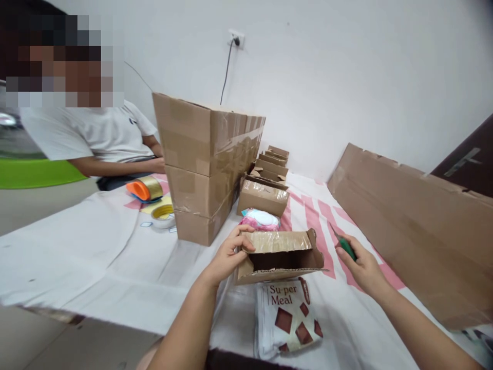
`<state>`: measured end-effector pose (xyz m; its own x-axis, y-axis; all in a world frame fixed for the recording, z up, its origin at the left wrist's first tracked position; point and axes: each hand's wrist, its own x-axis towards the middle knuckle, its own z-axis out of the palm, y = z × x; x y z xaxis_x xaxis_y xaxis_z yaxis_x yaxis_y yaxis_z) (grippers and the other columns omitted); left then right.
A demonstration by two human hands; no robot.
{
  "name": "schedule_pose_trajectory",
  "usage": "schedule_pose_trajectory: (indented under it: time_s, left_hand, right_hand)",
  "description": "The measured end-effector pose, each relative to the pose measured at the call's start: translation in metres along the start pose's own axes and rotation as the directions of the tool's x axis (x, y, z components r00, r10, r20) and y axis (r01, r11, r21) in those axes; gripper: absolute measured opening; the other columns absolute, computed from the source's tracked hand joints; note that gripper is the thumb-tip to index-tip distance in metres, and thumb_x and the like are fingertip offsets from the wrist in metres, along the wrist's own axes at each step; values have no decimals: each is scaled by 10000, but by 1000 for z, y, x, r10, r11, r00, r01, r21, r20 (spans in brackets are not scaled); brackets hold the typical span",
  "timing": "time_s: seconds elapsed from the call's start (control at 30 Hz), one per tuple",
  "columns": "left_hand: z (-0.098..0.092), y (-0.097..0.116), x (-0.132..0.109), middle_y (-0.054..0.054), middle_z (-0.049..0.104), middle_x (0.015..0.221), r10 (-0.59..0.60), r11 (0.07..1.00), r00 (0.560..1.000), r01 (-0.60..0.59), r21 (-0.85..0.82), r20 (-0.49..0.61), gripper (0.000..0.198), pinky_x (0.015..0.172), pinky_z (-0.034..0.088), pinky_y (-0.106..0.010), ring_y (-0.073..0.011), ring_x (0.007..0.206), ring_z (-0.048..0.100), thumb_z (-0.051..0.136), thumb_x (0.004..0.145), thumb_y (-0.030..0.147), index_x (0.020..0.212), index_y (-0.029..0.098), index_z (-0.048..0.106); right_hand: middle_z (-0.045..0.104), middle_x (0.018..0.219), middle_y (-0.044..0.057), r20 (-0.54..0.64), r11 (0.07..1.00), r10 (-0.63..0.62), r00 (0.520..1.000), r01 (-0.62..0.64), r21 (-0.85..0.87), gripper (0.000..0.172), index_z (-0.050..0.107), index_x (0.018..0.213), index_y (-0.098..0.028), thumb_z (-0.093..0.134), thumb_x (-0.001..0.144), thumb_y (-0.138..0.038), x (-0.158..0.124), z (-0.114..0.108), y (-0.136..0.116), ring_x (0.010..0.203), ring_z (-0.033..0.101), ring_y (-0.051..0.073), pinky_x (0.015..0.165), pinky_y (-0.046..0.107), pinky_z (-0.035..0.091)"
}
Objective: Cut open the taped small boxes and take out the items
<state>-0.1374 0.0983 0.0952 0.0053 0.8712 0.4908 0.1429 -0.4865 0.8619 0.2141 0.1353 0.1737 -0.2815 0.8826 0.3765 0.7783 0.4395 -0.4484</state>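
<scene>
My left hand grips the left end of a small cardboard box, its fingers bent over the taped flap. The box lies with an open side toward me, and its inside looks dark. In my right hand is a small knife with a green handle; its thin blade points up and left, apart from the box. Just in front of the box, nearest me, lies a white pouch printed "Su-per Meal" with brown squares. A pink and white soft packet sits right behind the box.
Stacked taped cartons form a wall on the left. Behind the packet runs a row of opened boxes. A large cardboard sheet leans along the right. Tape rolls lie left on the cloth-covered table. A person in a white shirt sits there.
</scene>
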Motion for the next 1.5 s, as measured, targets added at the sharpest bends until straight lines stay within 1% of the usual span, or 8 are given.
schedule_pose_trajectory:
  time_s: [0.13,0.3,0.43,0.53,0.7,0.93,1.2,1.5]
  left_hand:
    - [1,1,1,-117,526,1207,-8,1000,1000,8,-3,0,113,1049,355,-449,-284,1187,492,592,780,230,698,170,641]
    - [1,-1,0,-115,525,1214,-2,1000,1000,2,-4,0,99,1048,352,-447,-286,1200,487,593,766,228,699,171,638]
    - [0,0,0,-116,527,1218,-21,1000,1000,21,-5,-6,83,1048,352,-442,-288,1204,486,593,759,223,712,172,638]
    - [-1,-1,1,-114,528,1230,-42,999,999,42,-1,-25,72,1055,349,-440,-288,1208,487,592,754,217,726,173,642]
    - [0,-5,4,-112,539,1228,-58,998,997,58,-15,-41,66,1074,335,-440,-287,1224,476,591,744,214,738,178,646]
    - [0,-4,3,-116,524,1241,-66,998,997,66,-2,-36,73,1088,311,-449,-291,1244,460,576,747,214,734,178,639]
    - [1,-7,4,-105,533,1222,-52,999,998,51,-15,-20,74,1079,320,-443,-286,1220,474,564,721,174,729,181,638]
    - [3,-7,4,-101,507,1235,-61,998,998,61,1,-16,83,1086,302,-440,-275,1225,461,537,723,153,730,171,618]
  right_hand:
    - [569,1311,88,71,969,-240,968,243,-43,466,391,1386,-259,422,960,-445,-2,-2,-36,1149,574,251,923,402,498]
    - [612,1171,101,259,881,-422,869,460,-109,402,438,1367,-258,408,971,-321,18,10,-71,1002,601,233,828,380,516]
    - [647,1004,116,375,701,-476,796,601,-385,331,622,1193,-206,471,904,-156,49,18,-71,909,567,249,801,396,451]
    - [657,935,90,476,603,-472,742,666,-439,328,661,1133,-222,545,846,-115,66,15,-62,866,557,227,785,371,417]
    - [668,961,68,522,655,-450,724,665,-358,322,655,1134,-241,579,842,-130,70,10,-49,909,572,226,819,380,429]
    - [650,1038,83,510,696,-453,732,647,-312,381,620,1214,-255,552,863,-122,67,22,-35,929,574,236,807,395,454]
    - [636,1036,88,505,698,-534,678,691,-191,367,602,1240,-230,519,890,-157,71,38,-40,931,566,220,819,374,478]
    - [650,1039,93,593,705,-418,688,657,-266,394,631,1217,-248,540,853,-126,80,16,-35,938,586,237,815,386,457]
